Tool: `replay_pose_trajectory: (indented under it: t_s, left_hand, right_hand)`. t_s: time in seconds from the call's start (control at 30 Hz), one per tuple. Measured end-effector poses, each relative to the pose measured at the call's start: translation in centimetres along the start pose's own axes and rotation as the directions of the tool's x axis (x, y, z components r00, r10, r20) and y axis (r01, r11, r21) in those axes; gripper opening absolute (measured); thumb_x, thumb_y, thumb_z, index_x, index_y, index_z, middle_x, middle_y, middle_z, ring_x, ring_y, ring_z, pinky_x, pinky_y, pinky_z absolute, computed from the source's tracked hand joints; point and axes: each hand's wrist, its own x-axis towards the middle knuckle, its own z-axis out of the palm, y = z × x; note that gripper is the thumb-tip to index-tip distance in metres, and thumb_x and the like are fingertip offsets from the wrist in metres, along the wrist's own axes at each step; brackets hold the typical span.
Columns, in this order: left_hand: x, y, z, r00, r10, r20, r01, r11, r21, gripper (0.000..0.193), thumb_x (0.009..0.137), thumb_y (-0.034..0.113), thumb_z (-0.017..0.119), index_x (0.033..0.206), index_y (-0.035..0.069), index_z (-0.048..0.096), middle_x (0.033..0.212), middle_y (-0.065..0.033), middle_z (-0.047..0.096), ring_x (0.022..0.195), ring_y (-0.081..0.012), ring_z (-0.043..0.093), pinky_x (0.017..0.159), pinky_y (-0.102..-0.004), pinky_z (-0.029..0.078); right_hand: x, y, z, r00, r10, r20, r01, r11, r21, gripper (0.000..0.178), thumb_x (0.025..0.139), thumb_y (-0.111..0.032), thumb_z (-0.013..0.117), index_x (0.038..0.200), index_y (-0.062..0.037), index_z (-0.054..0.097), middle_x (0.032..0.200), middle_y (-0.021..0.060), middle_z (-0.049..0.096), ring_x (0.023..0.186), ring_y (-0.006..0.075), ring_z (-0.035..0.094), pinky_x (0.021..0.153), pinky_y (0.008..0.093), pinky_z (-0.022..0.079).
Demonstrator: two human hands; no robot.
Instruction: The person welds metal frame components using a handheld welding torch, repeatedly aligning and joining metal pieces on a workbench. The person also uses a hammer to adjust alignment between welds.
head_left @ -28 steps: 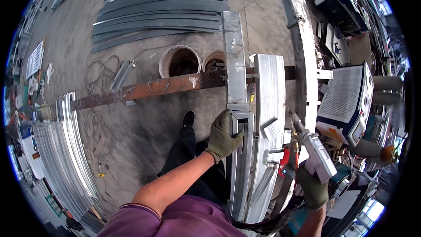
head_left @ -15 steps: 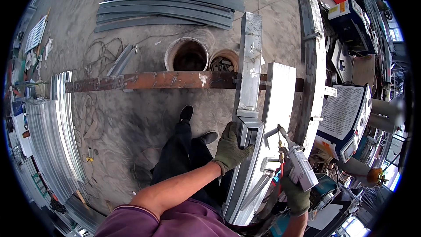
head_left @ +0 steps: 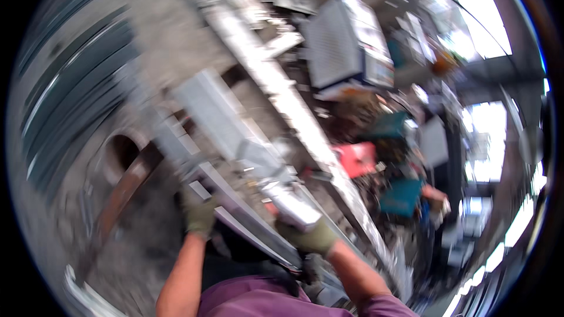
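Observation:
Motion blur softens the whole picture. My left hand (head_left: 200,217), in an olive glove, is closed around the edge of a grey metal profile (head_left: 249,223) near its joined corner; the exact finger positions are smeared. In my right hand (head_left: 308,236), gloved alike, is a silver handheld welding gun (head_left: 291,204). Its nozzle end points up and left, over a wide, pale metal beam (head_left: 214,108) lying beside the profile. Whether the nozzle touches the metal cannot be made out.
A rusty brown crossbar (head_left: 126,191) runs below a round bucket (head_left: 122,151). Stacked grey metal strips (head_left: 70,91) lie at far left. To the right stretches a long pale rail (head_left: 294,111); beyond it stand a white and blue machine (head_left: 343,41) and a red object (head_left: 355,159).
My view has swung to the right, so the scene appears turned and shifted left. My right hand and the welding gun have come closer to my left hand, which stays at the profile.

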Motion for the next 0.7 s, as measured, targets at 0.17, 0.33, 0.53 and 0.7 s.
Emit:
replay_pose_trajectory:
  t_s: [0.17, 0.33, 0.53, 0.7]
  left_hand:
    - [-0.1, -3.7, 1.0, 0.997, -0.008, 0.074, 0.010, 1.000, -0.030, 0.096, 0.091, 0.001, 0.076, 0.171, 0.002, 0.023, 0.166, -0.0174, 0.044, 0.146, -0.0296, 0.049, 0.126, -0.0412, 0.035]
    - [3.4, -7.9, -1.7, 0.982, 0.054, 0.178, -0.129, 0.886, 0.446, 0.071, 0.097, 0.011, 0.078, 0.159, -0.004, 0.045, 0.151, -0.0189, 0.059, 0.131, -0.0303, 0.061, 0.113, -0.0418, 0.051]
    - [4.6, 1.1, 3.4, 0.611, 0.592, 0.525, -0.643, 0.759, -0.107, 0.062, 0.084, -0.007, 0.079, 0.144, -0.004, 0.061, 0.141, -0.0203, 0.069, 0.123, -0.0319, 0.068, 0.109, -0.0432, 0.054]
    - [3.4, 0.8, 1.2, 0.913, -0.076, 0.400, 0.003, 0.984, 0.179, 0.051, 0.093, 0.000, 0.070, 0.143, 0.005, 0.061, 0.127, -0.0152, 0.074, 0.108, -0.0285, 0.072, 0.088, -0.0402, 0.062]
  right_hand:
    - [-6.3, 1.7, 0.0, 0.975, -0.055, -0.216, 0.027, 0.991, -0.129, 0.048, 0.088, -0.032, 0.078, 0.127, -0.0082, 0.065, 0.112, 0.0191, 0.073, 0.100, 0.0435, 0.071, 0.085, 0.0522, 0.057]
    - [-13.8, 5.8, 4.5, 0.872, 0.210, -0.443, -0.149, 0.974, 0.168, 0.043, 0.089, -0.027, 0.074, 0.125, -0.0092, 0.061, 0.101, 0.0197, 0.074, 0.093, 0.0445, 0.072, 0.080, 0.0539, 0.057]
    - [-18.7, 8.3, 10.6, 0.614, 0.401, -0.680, -0.173, 0.909, 0.379, 0.044, 0.092, -0.028, 0.076, 0.132, -0.0123, 0.064, 0.103, 0.0146, 0.075, 0.094, 0.0390, 0.073, 0.081, 0.0468, 0.060]
    - [-19.3, 13.0, 18.7, 0.431, 0.476, -0.767, -0.002, 0.850, 0.526, 0.047, 0.092, -0.029, 0.080, 0.135, -0.0121, 0.066, 0.110, 0.0137, 0.076, 0.100, 0.0354, 0.073, 0.087, 0.0417, 0.060]
